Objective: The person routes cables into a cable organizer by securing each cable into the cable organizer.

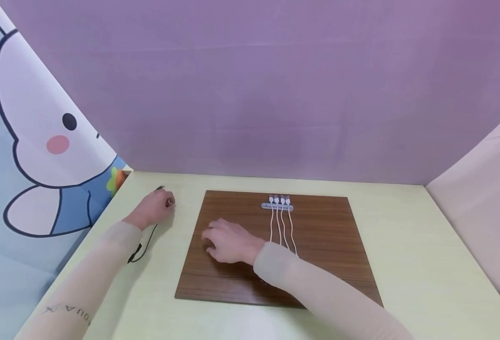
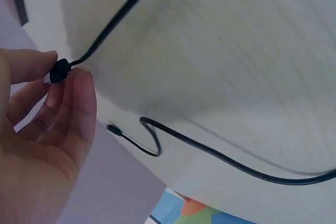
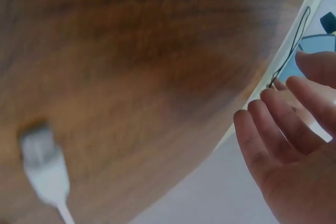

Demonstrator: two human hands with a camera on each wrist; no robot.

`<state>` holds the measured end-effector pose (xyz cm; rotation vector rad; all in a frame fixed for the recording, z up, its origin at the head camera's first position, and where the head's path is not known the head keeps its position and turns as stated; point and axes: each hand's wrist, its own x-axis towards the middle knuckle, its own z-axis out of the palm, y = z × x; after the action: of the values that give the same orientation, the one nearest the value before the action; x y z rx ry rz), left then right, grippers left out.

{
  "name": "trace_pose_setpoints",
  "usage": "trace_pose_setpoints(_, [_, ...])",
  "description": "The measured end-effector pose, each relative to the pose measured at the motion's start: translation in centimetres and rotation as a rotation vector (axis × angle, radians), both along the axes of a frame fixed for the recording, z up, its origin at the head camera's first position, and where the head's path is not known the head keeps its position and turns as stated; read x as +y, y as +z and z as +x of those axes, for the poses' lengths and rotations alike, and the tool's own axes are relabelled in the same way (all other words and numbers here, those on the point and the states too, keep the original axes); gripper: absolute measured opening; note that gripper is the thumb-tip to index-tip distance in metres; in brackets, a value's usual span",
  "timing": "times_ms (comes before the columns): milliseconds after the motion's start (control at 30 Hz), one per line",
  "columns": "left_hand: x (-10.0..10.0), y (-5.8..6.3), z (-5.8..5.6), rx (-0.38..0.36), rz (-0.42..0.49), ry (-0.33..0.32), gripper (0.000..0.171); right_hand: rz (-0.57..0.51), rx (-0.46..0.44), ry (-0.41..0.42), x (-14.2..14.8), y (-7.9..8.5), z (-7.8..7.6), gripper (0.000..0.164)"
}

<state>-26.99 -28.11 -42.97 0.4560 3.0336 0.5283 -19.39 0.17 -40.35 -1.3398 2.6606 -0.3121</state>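
My left hand (image 1: 154, 208) pinches a black cable's plug (image 2: 61, 72) between thumb and fingers, above the left side of the table. The black cable (image 2: 252, 169) trails over the tabletop, and its other, smaller plug (image 2: 114, 129) lies near the back edge. My right hand (image 1: 231, 242) hovers over the left part of a brown wooden board (image 1: 326, 231), fingers loosely bent and holding nothing. Toward the board's back, a grey cable holder (image 1: 264, 206) carries several white cables (image 1: 292, 231) side by side. A white USB plug (image 3: 46, 174) shows blurred in the right wrist view.
The board lies flat on a pale yellow table (image 1: 419, 245). A purple cloth wall (image 1: 275, 94) stands behind it, with a cartoon-printed cloth (image 1: 37, 118) at the left and a pale cloth (image 1: 487, 189) at the right.
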Motion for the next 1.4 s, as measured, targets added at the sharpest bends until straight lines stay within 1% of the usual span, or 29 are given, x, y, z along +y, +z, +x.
trace_pose_setpoints(67, [0.3, 0.3, 0.1, 0.008, 0.048, 0.001, 0.014, -0.016, -0.039, -0.021, -0.2, -0.1, 0.1, 0.024])
trace_pose_setpoints(133, [0.5, 0.7, 0.2, 0.015, 0.084, 0.003, 0.015, -0.058, -0.105, -0.045, -0.5, -0.1, 0.2, 0.024])
trace_pose_setpoints(267, [0.9, 1.3, 0.3, 0.029, 0.14, 0.008, 0.015, -0.208, -0.26, -0.104, -1.0, 0.3, 0.2, 0.024])
trace_pose_setpoints(333, [1.2, 1.6, 0.4, 0.03, 0.158, 0.008, 0.015, -0.266, -0.307, -0.123, -1.1, 0.5, 0.3, 0.024])
trace_pose_setpoints(533, [2.0, 1.9, 0.5, 0.004, 0.197, 0.013, 0.016, -0.31, -0.348, -0.177, -1.5, 0.7, 0.4, 0.023])
trace_pose_setpoints(667, [2.3, 1.9, 0.6, -0.003, 0.222, 0.029, 0.017, -0.361, -0.399, -0.214, -1.8, 0.6, 0.6, 0.023])
trace_pose_setpoints(767, [2.7, 2.0, 0.6, -0.028, 0.259, 0.043, 0.018, -0.405, -0.447, -0.244, -2.0, 0.5, 0.7, 0.024])
trace_pose_setpoints(867, [3.1, 2.2, 0.6, -0.053, 0.298, 0.046, 0.02, -0.437, -0.473, -0.28, -2.1, 0.5, 0.6, 0.026])
trace_pose_setpoints(1067, [4.3, 2.8, 0.9, -0.086, 0.366, 0.043, 0.02, -0.451, -0.516, -0.347, -2.2, 0.2, 0.4, 0.036])
trace_pose_setpoints(1167, [4.9, 3.2, 1.0, -0.096, 0.384, 0.036, 0.019, -0.474, -0.554, -0.373, -2.2, 0.2, 0.3, 0.039])
trace_pose_setpoints(1400, [6.1, 3.9, 0.9, -0.111, 0.422, 0.005, 0.02, -0.51, -0.609, -0.418, -2.5, -0.2, 0.2, 0.043])
